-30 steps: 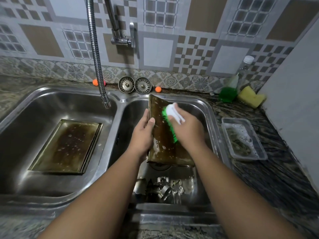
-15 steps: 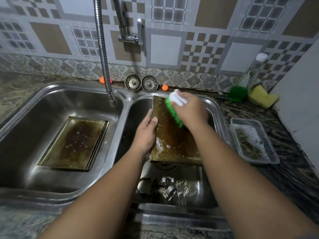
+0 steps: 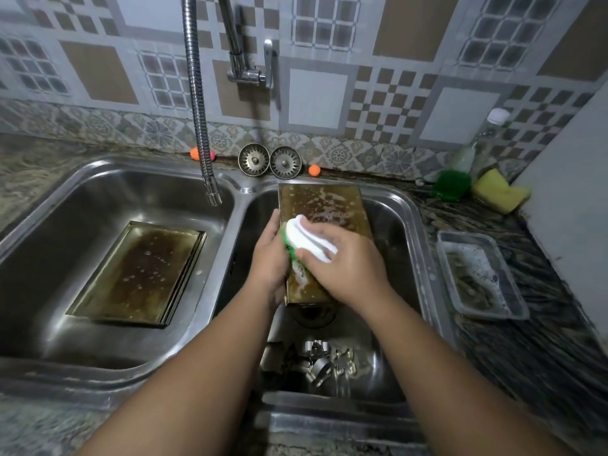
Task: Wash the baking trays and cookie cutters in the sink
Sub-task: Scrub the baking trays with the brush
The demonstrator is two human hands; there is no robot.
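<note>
Right of the spray hose (image 3: 200, 103), the tilted tray (image 3: 324, 205) is where trouble would start. It stands steeply in the right basin (image 3: 413, 222), with its upper end near the back rim and suds across its browned face. The left hand (image 3: 268, 261) holds it by one long edge only, with the fingers wrapped round that side. The metal is soapy, so I judge that a hard stroke could twist it out of that grip. It would then drop onto the cookie cutters (image 3: 329, 363), which lie directly below and nearer the person, and could bend them. The right hand (image 3: 345, 268) is curled firmly over the white back of the brush (image 3: 309, 241), pressing its green bristles against the tray beside the left hand. A wet handle could let it skid off the edge and knock the knuckles.

The left basin (image 3: 65, 199), below and left of the hose, holds the flat tray (image 3: 141, 274). This one lies on the basin floor, dark with baked-on residue and beaded with water, and appears not yet scrubbed. The right basin contains the tilted tray and the heap of metal cutters. Well to the right of the hose, on the counter, a clear plastic container (image 3: 493, 314) holds foamy water. I cannot tell what else is in it.
</note>
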